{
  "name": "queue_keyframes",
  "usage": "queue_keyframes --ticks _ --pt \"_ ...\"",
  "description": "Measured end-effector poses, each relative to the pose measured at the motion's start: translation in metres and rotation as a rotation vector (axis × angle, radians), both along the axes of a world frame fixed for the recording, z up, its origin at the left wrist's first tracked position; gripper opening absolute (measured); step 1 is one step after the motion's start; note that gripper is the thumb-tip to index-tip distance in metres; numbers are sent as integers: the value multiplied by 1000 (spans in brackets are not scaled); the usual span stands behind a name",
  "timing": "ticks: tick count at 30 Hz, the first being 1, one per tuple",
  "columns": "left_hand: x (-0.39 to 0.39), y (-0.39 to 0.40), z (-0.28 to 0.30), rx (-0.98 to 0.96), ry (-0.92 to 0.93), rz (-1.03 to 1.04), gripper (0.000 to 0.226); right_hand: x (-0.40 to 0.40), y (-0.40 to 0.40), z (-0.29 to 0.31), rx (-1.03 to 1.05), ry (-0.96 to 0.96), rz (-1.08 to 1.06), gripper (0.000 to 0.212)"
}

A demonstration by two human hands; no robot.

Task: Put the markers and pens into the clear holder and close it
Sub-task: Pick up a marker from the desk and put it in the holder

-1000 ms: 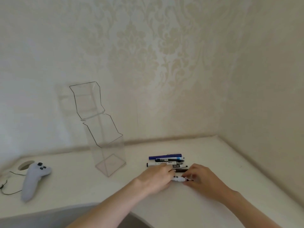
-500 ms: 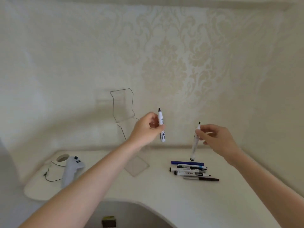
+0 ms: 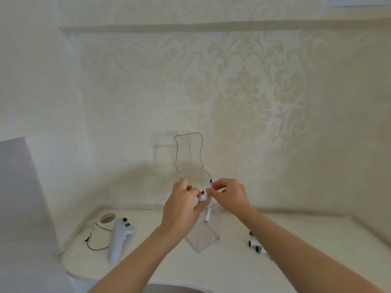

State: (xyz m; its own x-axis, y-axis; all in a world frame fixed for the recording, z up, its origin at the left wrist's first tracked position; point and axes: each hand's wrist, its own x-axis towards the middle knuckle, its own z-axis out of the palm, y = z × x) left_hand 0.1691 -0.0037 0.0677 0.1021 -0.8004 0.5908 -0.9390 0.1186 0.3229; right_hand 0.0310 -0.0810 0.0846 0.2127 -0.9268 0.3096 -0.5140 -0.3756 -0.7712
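Observation:
The clear holder (image 3: pixel 203 240) stands upright on the white desk, its hinged lid (image 3: pixel 189 153) swung up and open against the wall. My left hand (image 3: pixel 182 205) grips a white marker (image 3: pixel 202 197) with a black cap, held upright at the holder's mouth. My right hand (image 3: pixel 229 196) pinches a thinner white pen (image 3: pixel 208 214) near its black top; its lower part hangs inside the holder. Right of the holder, the ends of several markers and pens (image 3: pixel 255 244) lie on the desk, partly hidden behind my right forearm.
A white game controller (image 3: pixel 118 237) with a thin black cord lies on the desk's left part, beside a round cable hole (image 3: pixel 108 218). Patterned wallpaper rises right behind the holder. The desk's curved front edge (image 3: pixel 127 281) runs below my forearms.
Both hands have carried their markers from mid-air to the holder's mouth. The right hand's pen now dips into the holder. The view has shifted, so the holder sits in the middle.

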Motion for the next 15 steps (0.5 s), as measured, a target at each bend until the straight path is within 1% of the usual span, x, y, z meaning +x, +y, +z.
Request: queue_keyframes --ticks 2,4,5,7,9,10,12,13,14,15 --pt "2 1 -9 -5 -36 72 29 0 -5 -10 33 101 -19 25" --pt "4 1 -14 -5 -43 105 32 0 -9 -16 47 184 -49 22" --pt "5 1 -14 14 -52 119 33 1 -10 -17 43 213 -61 20" --pt "6 -1 -12 113 -55 131 35 1 -9 -17 14 280 -50 22" --pt "7 -1 -4 158 -7 106 30 -7 -7 -12 -6 322 1 30" --pt "6 0 1 104 42 77 27 -17 -6 -6 -6 302 28 33" --pt "-5 3 17 -86 162 -60 23 -51 -5 9 7 202 52 30" --pt "-18 3 27 -126 222 -182 21 -74 -7 14 5 178 46 24" --pt "-34 1 34 -88 277 -330 18 -99 -9 16 3 186 36 17" --pt "-53 -3 38 28 331 -476 16 -124 -10 12 12 227 25 11"
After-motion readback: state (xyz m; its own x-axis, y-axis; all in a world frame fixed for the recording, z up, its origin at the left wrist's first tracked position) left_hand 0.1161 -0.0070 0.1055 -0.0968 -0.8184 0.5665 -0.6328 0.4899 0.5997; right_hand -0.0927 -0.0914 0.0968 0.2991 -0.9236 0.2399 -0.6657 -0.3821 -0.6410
